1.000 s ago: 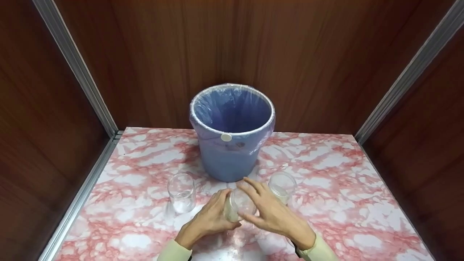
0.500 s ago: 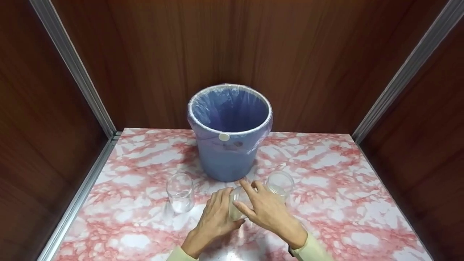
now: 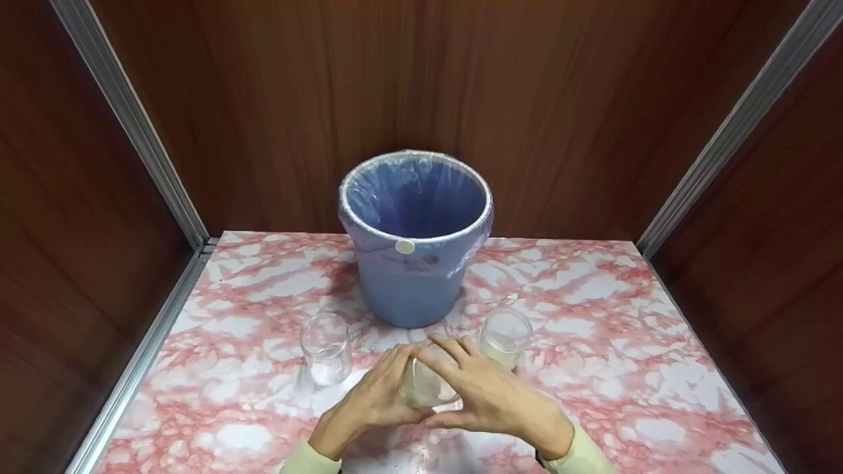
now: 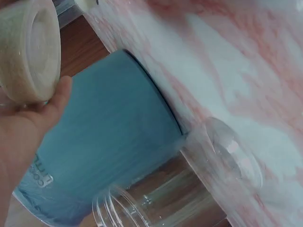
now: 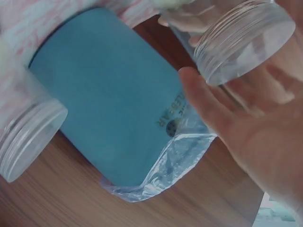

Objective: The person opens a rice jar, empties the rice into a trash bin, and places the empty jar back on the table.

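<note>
Low over the table's front middle, my left hand [image 3: 369,401] grips the side of a clear jar [image 3: 429,387]. Pale contents show through its base in the left wrist view. Tilted, the jar turns its ridged top [image 5: 246,45] toward my right hand [image 3: 497,401]. The right fingers curve round that top, with the thumb at its near edge. Whether the ridged top is a lid or a bare screw rim, I cannot tell. A second clear jar [image 3: 326,359] stands upright left of my hands. Just beyond my right hand stands a third clear jar [image 3: 504,334], its lower part partly hidden.
A blue bin [image 3: 411,289] with a translucent liner [image 3: 461,247] folded over its rim stands at the back middle. The table [image 3: 593,368] has a red and white marbled top. Brown wood-look panels [image 3: 283,118] with metal posts enclose the back and sides.
The right hand has shifted on the jar's top, moving its thumb from the front of the top to the near edge. The jar has turned slightly in my hands.
</note>
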`<state>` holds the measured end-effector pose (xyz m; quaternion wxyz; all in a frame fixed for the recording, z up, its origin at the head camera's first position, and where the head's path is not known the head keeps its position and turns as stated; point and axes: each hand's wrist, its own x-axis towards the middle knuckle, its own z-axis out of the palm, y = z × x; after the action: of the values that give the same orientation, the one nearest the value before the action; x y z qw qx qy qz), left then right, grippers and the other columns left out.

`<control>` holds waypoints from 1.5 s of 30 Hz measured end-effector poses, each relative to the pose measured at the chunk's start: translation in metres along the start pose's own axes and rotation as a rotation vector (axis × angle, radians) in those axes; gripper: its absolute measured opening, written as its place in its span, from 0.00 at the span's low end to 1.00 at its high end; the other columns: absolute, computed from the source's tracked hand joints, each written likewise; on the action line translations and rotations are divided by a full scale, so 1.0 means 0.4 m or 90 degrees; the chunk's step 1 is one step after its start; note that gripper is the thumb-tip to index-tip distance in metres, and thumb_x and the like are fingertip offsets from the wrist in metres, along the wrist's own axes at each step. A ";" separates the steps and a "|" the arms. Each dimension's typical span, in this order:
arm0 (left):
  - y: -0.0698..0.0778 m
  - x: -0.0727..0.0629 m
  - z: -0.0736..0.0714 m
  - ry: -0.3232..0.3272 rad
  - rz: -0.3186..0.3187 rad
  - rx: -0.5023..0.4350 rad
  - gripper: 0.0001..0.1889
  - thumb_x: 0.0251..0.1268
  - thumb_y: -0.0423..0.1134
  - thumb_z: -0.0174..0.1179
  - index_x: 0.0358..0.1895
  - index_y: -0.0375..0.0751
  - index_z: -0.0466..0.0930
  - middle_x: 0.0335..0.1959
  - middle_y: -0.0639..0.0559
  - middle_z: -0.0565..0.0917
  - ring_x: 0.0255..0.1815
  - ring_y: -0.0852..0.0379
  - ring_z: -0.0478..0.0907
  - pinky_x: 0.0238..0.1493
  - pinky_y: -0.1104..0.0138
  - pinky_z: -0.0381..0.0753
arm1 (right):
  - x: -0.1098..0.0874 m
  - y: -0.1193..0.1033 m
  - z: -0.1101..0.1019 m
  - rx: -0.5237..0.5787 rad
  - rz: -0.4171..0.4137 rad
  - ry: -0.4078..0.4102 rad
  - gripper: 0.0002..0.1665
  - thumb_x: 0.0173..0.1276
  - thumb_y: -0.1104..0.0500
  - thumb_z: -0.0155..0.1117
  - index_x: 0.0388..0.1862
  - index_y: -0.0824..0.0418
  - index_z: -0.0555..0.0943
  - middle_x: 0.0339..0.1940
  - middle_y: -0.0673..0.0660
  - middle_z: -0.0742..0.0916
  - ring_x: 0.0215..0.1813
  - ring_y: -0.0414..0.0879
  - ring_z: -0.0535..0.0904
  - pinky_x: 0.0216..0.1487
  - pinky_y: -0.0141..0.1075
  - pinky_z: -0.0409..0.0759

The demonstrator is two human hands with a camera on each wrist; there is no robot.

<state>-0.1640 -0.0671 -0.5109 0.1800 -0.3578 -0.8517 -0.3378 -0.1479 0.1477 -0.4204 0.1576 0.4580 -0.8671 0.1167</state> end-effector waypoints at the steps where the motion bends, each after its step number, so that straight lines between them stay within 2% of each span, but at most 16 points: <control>1: 0.002 0.001 0.004 0.026 0.001 0.037 0.47 0.43 0.59 0.74 0.65 0.39 0.64 0.55 0.51 0.76 0.52 0.57 0.75 0.53 0.62 0.79 | -0.001 0.001 -0.001 0.003 0.007 0.007 0.52 0.57 0.30 0.66 0.76 0.49 0.61 0.73 0.58 0.70 0.69 0.55 0.70 0.59 0.51 0.78; 4: 0.016 0.004 0.023 0.116 -0.005 0.163 0.48 0.38 0.62 0.75 0.61 0.37 0.68 0.51 0.49 0.78 0.49 0.55 0.76 0.50 0.61 0.78 | 0.002 0.004 0.002 0.002 0.074 0.033 0.51 0.61 0.31 0.62 0.78 0.50 0.58 0.74 0.62 0.69 0.70 0.59 0.70 0.57 0.53 0.79; 7: 0.035 0.005 0.042 0.178 -0.029 0.254 0.50 0.31 0.60 0.78 0.60 0.36 0.69 0.50 0.47 0.78 0.47 0.52 0.76 0.47 0.60 0.79 | 0.009 0.005 0.014 -0.030 0.151 0.045 0.47 0.66 0.32 0.58 0.78 0.48 0.58 0.68 0.64 0.73 0.62 0.59 0.76 0.46 0.51 0.83; 10: 0.054 0.003 0.056 0.199 -0.059 0.283 0.54 0.24 0.58 0.81 0.62 0.35 0.68 0.51 0.45 0.77 0.47 0.50 0.76 0.47 0.58 0.79 | 0.013 0.003 0.026 -0.063 0.204 0.028 0.43 0.68 0.30 0.52 0.77 0.47 0.60 0.59 0.63 0.78 0.44 0.52 0.82 0.29 0.42 0.81; 12: 0.063 0.003 0.061 0.196 -0.074 0.285 0.55 0.25 0.58 0.81 0.63 0.36 0.67 0.53 0.45 0.77 0.48 0.49 0.75 0.47 0.57 0.79 | 0.014 0.001 0.031 -0.080 0.223 0.011 0.42 0.69 0.29 0.49 0.76 0.48 0.62 0.54 0.62 0.79 0.31 0.47 0.80 0.20 0.37 0.74; 14: 0.067 0.003 0.063 0.188 -0.079 0.277 0.54 0.27 0.57 0.80 0.63 0.36 0.67 0.54 0.45 0.76 0.49 0.49 0.75 0.48 0.57 0.80 | 0.013 -0.001 0.033 -0.084 0.231 0.001 0.42 0.69 0.28 0.48 0.75 0.48 0.64 0.51 0.62 0.80 0.23 0.44 0.75 0.16 0.35 0.68; 17: 0.064 0.000 0.060 0.171 -0.070 0.252 0.51 0.33 0.58 0.78 0.64 0.36 0.67 0.55 0.45 0.76 0.51 0.49 0.76 0.49 0.58 0.80 | 0.011 -0.001 0.032 -0.083 0.213 -0.002 0.44 0.66 0.26 0.49 0.75 0.47 0.64 0.51 0.61 0.81 0.27 0.46 0.78 0.17 0.36 0.71; 20: 0.050 -0.008 0.052 0.157 -0.043 0.219 0.48 0.39 0.59 0.75 0.64 0.36 0.67 0.56 0.45 0.77 0.52 0.50 0.76 0.48 0.59 0.79 | 0.005 0.003 0.028 -0.063 0.149 0.001 0.47 0.62 0.26 0.57 0.74 0.48 0.64 0.55 0.58 0.80 0.39 0.49 0.82 0.27 0.41 0.80; 23: 0.031 -0.019 0.044 0.150 -0.005 0.185 0.49 0.37 0.58 0.75 0.63 0.34 0.67 0.55 0.45 0.77 0.53 0.51 0.76 0.50 0.59 0.79 | 0.000 0.011 0.028 -0.024 0.066 -0.002 0.48 0.57 0.31 0.66 0.72 0.50 0.67 0.63 0.56 0.78 0.52 0.51 0.80 0.42 0.44 0.84; 26: 0.017 -0.028 0.041 0.150 0.026 0.152 0.52 0.32 0.57 0.79 0.63 0.32 0.66 0.54 0.45 0.77 0.53 0.52 0.75 0.53 0.60 0.77 | -0.001 0.017 0.032 0.026 0.011 -0.006 0.49 0.55 0.34 0.70 0.72 0.50 0.67 0.70 0.57 0.74 0.60 0.52 0.77 0.50 0.46 0.83; 29: 0.017 -0.028 0.045 0.167 0.024 0.156 0.51 0.35 0.58 0.78 0.63 0.34 0.67 0.54 0.46 0.77 0.52 0.53 0.75 0.53 0.61 0.77 | -0.002 0.015 0.033 0.046 0.015 0.000 0.50 0.57 0.32 0.68 0.74 0.50 0.65 0.75 0.59 0.69 0.67 0.56 0.73 0.55 0.49 0.81; 31: 0.025 -0.025 0.050 0.191 -0.003 0.172 0.50 0.34 0.59 0.78 0.63 0.34 0.68 0.54 0.47 0.77 0.51 0.53 0.75 0.50 0.60 0.77 | 0.001 0.012 0.033 0.036 0.045 0.018 0.47 0.61 0.33 0.65 0.74 0.51 0.64 0.75 0.61 0.69 0.68 0.57 0.73 0.56 0.50 0.81; 34: 0.044 -0.019 0.060 0.229 -0.065 0.223 0.49 0.29 0.54 0.80 0.61 0.37 0.71 0.53 0.47 0.77 0.49 0.52 0.75 0.46 0.59 0.78 | 0.008 0.007 0.029 -0.009 0.121 0.050 0.41 0.68 0.34 0.58 0.74 0.51 0.65 0.69 0.61 0.74 0.62 0.55 0.77 0.49 0.47 0.84; 38: 0.065 -0.019 0.077 0.260 -0.125 0.286 0.54 0.18 0.51 0.83 0.62 0.38 0.70 0.53 0.46 0.76 0.50 0.49 0.75 0.49 0.55 0.77 | 0.015 0.003 0.033 -0.063 0.203 0.046 0.39 0.71 0.32 0.51 0.73 0.50 0.66 0.55 0.59 0.80 0.39 0.49 0.82 0.29 0.42 0.81; 41: 0.073 -0.019 0.086 0.274 -0.133 0.309 0.55 0.18 0.51 0.83 0.62 0.37 0.69 0.54 0.45 0.76 0.52 0.47 0.74 0.52 0.54 0.76 | 0.015 -0.002 0.038 -0.081 0.223 0.012 0.41 0.70 0.29 0.47 0.74 0.48 0.64 0.50 0.59 0.82 0.27 0.47 0.79 0.21 0.40 0.76; 45: 0.075 -0.020 0.084 0.264 -0.125 0.299 0.54 0.22 0.54 0.81 0.62 0.36 0.69 0.54 0.44 0.76 0.52 0.47 0.74 0.50 0.54 0.76 | 0.011 -0.002 0.034 -0.070 0.194 -0.010 0.43 0.69 0.28 0.47 0.76 0.48 0.62 0.51 0.59 0.82 0.29 0.48 0.82 0.23 0.41 0.77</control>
<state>-0.1390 -0.0319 -0.5258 0.3941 -0.1463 -0.8819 -0.2133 -0.1519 0.1391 -0.4312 0.1560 0.3125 -0.9329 0.0877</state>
